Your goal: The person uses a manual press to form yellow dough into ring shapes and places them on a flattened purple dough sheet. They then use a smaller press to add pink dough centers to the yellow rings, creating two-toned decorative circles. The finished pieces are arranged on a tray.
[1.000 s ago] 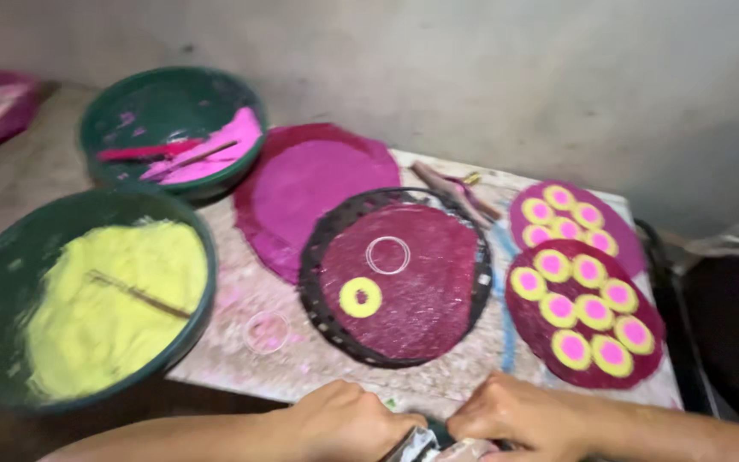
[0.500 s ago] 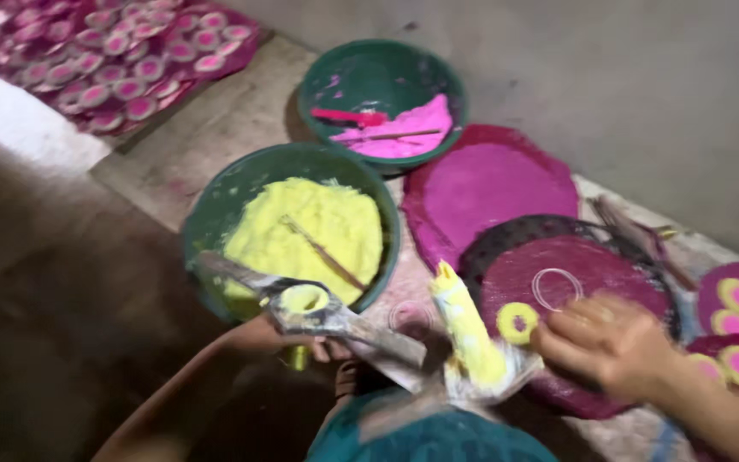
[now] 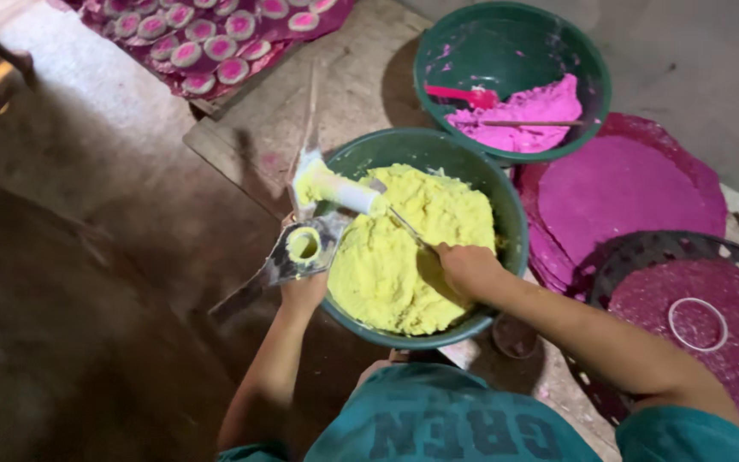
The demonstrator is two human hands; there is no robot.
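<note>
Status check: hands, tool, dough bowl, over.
Left hand gripping metal press tool. Right hand in yellow dough, green bowl. Nothing blocking.

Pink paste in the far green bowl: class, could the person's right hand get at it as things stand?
Probably yes. The right hand rests in the yellow paste of the near bowl; the pink paste lies in the far bowl just beyond, open-topped, with only a thin stick across it.
</note>
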